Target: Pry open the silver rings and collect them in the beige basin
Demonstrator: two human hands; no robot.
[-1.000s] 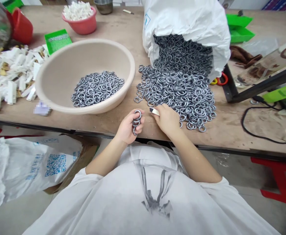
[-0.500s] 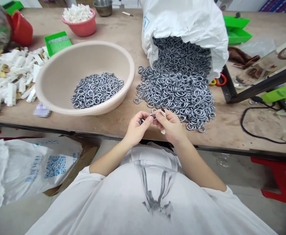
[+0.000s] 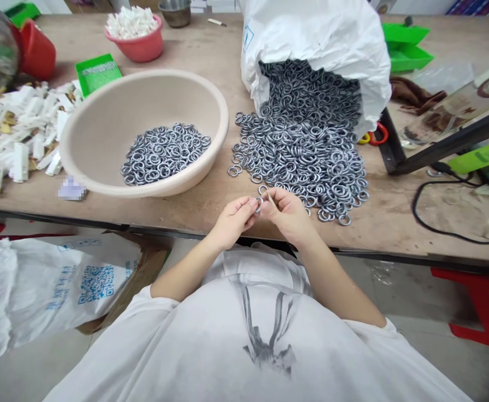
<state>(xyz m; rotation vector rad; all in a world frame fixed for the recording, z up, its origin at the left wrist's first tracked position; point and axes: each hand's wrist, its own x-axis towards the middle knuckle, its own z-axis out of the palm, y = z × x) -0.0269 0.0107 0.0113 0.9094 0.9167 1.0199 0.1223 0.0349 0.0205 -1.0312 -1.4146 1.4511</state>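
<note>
Pinched in the fingers of my left hand (image 3: 233,220) is a grey ring (image 3: 259,205), its loop showing at the fingertips. My right hand (image 3: 291,216) is closed around a slim pale tool (image 3: 271,200), probably a small knife, though most of it is hidden. Both hands meet above the table's front edge, fingertips close together. Just beyond them spreads a pile of loose grey rings (image 3: 298,151), spilling from a white sack (image 3: 315,33). To the left, a large beige basin (image 3: 97,128) holds more such rings (image 3: 166,153).
White plastic pieces (image 3: 21,162) are heaped at the left. Behind the basin are a green tray (image 3: 99,72) and a pink bowl (image 3: 141,47) of white parts. On the right stand a black metal frame (image 3: 395,156) and a black cable (image 3: 416,212).
The ring now shows more clearly at my left fingertips. My right hand has turned, so the tool's dark tip and white end no longer show.
</note>
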